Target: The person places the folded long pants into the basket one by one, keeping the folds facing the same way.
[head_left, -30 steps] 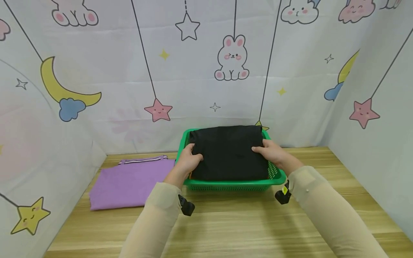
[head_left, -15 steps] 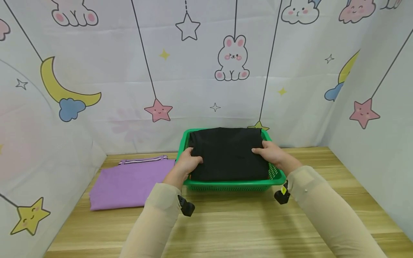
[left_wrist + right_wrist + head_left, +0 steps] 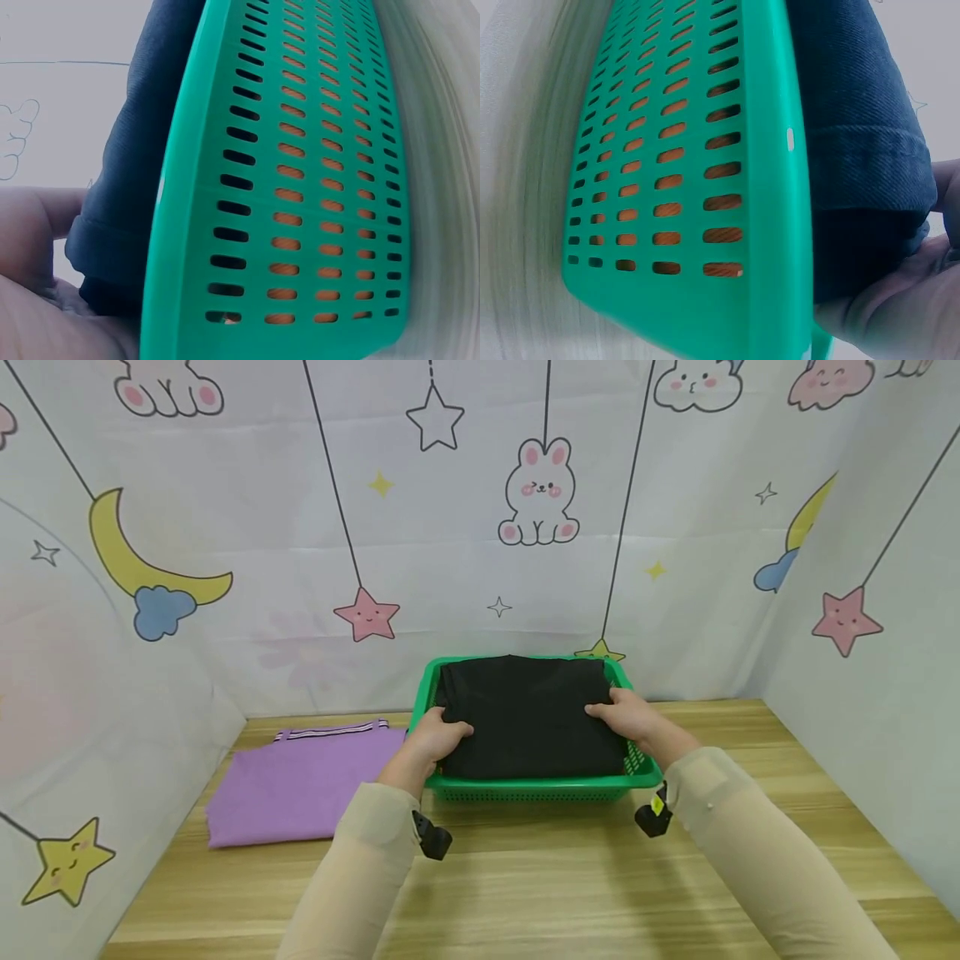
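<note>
A black folded garment (image 3: 528,718) lies in the green plastic basket (image 3: 525,785), its top at about rim height. My left hand (image 3: 431,739) grips its left edge, thumb on top; its other fingers are mostly hidden. On the opposite edge my right hand (image 3: 637,720) holds the garment in the same way. The left wrist view shows the dark cloth roll (image 3: 127,150) above the basket rim, between thumb and fingers. In the right wrist view, the garment's ribbed cloth (image 3: 862,157) bulges over the rim beside my palm. Something orange-brown shows through the basket's slots.
A folded purple garment (image 3: 300,789) with a striped band lies on the wooden table (image 3: 540,893), just left of the basket. A white printed curtain (image 3: 450,543) hangs behind and along both sides.
Both hands have lowered the black garment slightly, and its back edge now sits lower against the basket's far rim. The basket and the purple garment stay where they were.
</note>
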A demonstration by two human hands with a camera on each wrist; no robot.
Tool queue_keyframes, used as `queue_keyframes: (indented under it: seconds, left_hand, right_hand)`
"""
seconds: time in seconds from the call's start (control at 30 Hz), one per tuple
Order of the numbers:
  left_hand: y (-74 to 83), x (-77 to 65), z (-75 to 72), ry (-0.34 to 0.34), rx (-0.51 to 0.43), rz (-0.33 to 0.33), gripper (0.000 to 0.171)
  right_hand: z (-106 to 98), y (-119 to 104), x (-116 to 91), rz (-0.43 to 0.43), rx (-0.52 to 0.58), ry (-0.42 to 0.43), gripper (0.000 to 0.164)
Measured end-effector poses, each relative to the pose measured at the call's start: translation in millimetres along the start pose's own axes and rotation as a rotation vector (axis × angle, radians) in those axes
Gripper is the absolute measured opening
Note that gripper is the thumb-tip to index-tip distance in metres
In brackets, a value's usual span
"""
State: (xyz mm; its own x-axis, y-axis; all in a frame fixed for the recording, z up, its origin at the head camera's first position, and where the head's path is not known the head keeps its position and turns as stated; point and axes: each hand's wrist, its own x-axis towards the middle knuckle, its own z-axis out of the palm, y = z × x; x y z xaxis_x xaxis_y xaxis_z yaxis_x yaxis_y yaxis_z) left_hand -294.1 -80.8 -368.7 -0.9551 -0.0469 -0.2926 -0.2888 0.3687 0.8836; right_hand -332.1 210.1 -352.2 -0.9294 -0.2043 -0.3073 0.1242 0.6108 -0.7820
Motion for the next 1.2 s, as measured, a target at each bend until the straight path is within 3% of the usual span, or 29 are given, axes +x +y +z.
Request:
queue_keyframes:
  seconds: [0.3, 0.47, 0.6, 0.8, 1.2]
  left_hand:
    - [3.5, -4.3, -1.0, 0.017, 0.051, 0.021, 0.069]
    - [6.2, -6.9, -1.5, 0.017, 0.049, 0.048, 0.071]
    - [7.7, -8.7, -0.9, 0.009, 0.037, 0.070, 0.072]
    - [6.4, -9.8, 0.4, -0.022, 0.061, 0.093, 0.061]
    - [1.2, -7.2, -0.3, -0.037, 0.085, 0.090, 0.055]
  right_hand:
    - [5, 0, -7, -0.010, 0.046, 0.041, 0.079]
    - [6, 2, -11, -0.079, 0.067, 0.052, 0.081]
    - [8, 4, -13, -0.115, 0.038, 0.038, 0.074]
    - [11, 7, -15, -0.104, 0.028, 0.003, 0.063]
    - [11, 11, -15, -0.097, -0.015, -0.005, 0.062]
